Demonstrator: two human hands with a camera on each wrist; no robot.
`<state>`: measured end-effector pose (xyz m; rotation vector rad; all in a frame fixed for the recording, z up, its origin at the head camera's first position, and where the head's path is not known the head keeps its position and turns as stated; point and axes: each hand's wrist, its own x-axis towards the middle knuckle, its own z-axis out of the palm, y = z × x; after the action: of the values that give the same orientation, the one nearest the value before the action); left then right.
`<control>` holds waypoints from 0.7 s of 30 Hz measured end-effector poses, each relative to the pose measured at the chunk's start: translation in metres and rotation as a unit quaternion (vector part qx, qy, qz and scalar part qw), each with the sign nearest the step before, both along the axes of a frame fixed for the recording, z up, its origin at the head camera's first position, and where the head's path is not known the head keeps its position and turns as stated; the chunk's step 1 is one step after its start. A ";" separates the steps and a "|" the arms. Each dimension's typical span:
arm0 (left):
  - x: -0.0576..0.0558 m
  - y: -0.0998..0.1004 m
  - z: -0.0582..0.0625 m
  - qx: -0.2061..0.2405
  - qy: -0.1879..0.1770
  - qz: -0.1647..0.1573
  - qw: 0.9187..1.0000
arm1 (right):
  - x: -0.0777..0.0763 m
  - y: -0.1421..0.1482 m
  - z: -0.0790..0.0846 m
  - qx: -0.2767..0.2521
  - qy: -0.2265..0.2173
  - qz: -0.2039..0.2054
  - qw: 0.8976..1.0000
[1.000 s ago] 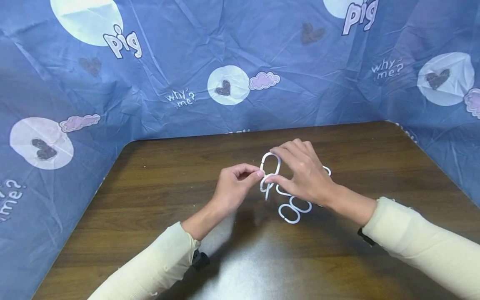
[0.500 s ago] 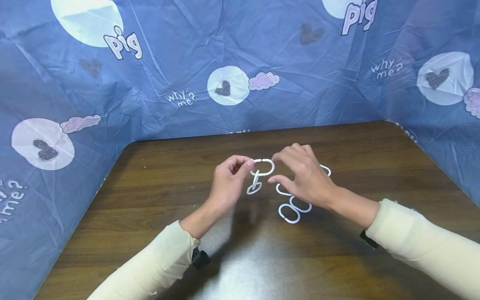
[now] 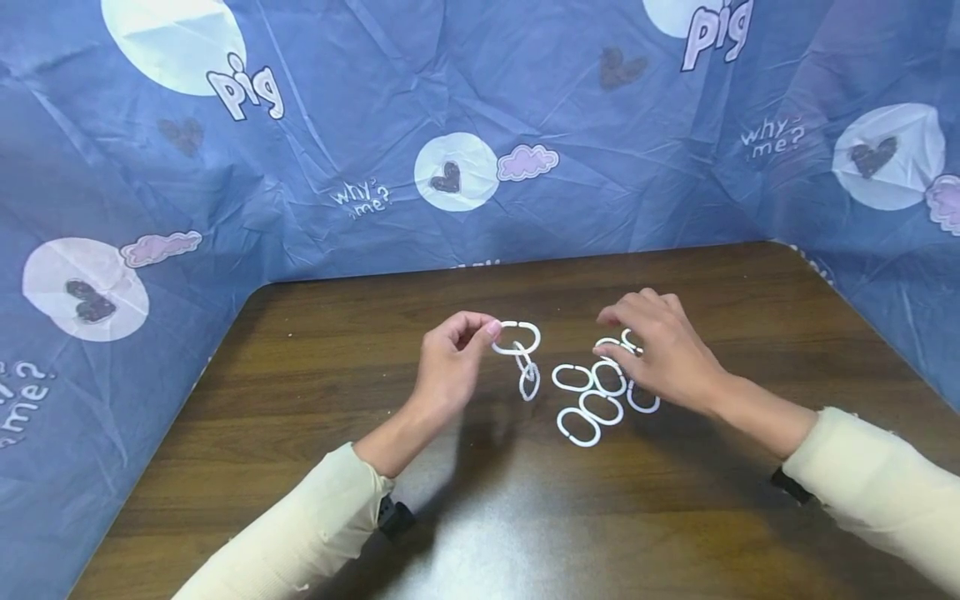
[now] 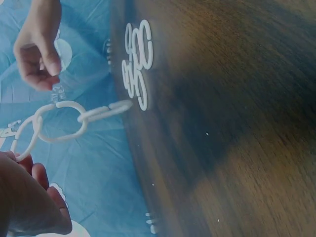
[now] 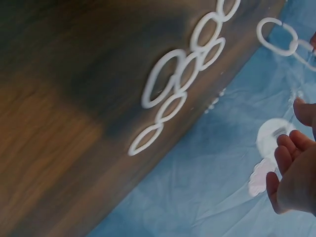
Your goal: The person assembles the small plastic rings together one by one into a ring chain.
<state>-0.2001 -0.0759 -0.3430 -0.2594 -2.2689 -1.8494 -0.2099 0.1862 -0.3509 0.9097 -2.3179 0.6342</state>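
Observation:
My left hand pinches the end link of a short chain of white oval plastic links between thumb and fingers. The other links dangle below it, above the table. In the left wrist view the chain link beyond the pinched one has a small gap in its side. My right hand hovers over the loose white links to the right, its thumb and fingers apart and nothing between them. It hides part of that group in the head view; the right wrist view shows several loose links lying flat, edge to edge or overlapping.
The brown wooden table carries the loose links right of its middle. A blue printed cloth stands behind and along both sides of the table. Tiny white specks dot the tabletop.
My right hand has let go of the chain and moved right, over the loose links. My left hand has drawn the chain slightly left, and its lower links now hang free.

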 end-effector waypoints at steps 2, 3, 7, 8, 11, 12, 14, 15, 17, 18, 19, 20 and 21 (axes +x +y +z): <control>0.000 0.000 0.000 0.000 0.000 -0.001 1.000 | 0.000 0.008 -0.001 0.010 -0.021 -0.016 1.000; 0.000 0.000 0.001 0.000 0.000 -0.001 1.000 | 0.000 0.012 -0.001 0.017 -0.032 -0.026 0.999; 0.000 0.000 0.001 -0.001 -0.003 -0.003 1.000 | 0.001 0.026 -0.001 0.041 -0.081 -0.053 0.994; 0.000 0.000 0.001 0.000 -0.005 -0.004 1.000 | 0.001 0.029 -0.001 0.043 -0.093 -0.055 0.993; 0.000 0.000 0.000 0.000 -0.006 -0.005 1.000 | 0.000 0.038 -0.004 0.032 -0.142 -0.059 0.988; 0.000 0.000 0.000 0.001 -0.007 -0.006 1.000 | -0.001 0.041 -0.005 0.026 -0.159 -0.062 0.985; 0.000 0.000 0.000 0.000 -0.007 -0.006 1.000 | -0.003 0.047 -0.008 0.011 -0.193 -0.069 0.979; 0.000 -0.001 0.000 0.000 -0.005 -0.006 1.000 | -0.005 0.050 -0.009 0.006 -0.210 -0.074 0.975; 0.001 -0.001 0.001 -0.001 -0.006 -0.008 1.000 | -0.007 0.057 -0.012 -0.002 -0.239 -0.082 0.968; 0.001 -0.001 0.001 -0.001 -0.006 -0.008 1.000 | -0.008 0.060 -0.014 -0.002 -0.249 -0.086 0.965; 0.001 -0.002 0.001 -0.002 -0.007 -0.007 1.000 | -0.009 0.064 -0.016 -0.003 -0.256 -0.088 0.963; 0.002 -0.002 0.002 -0.003 -0.007 -0.006 1.000 | -0.010 0.067 -0.017 -0.003 -0.262 -0.091 0.961; 0.002 -0.002 0.002 -0.004 -0.007 -0.006 1.000 | -0.011 0.071 -0.019 -0.001 -0.263 -0.094 0.960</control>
<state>-0.1983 -0.0779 -0.3411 -0.2620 -2.2892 -1.8530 -0.2213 0.2571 -0.3702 0.5498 -2.8265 0.8771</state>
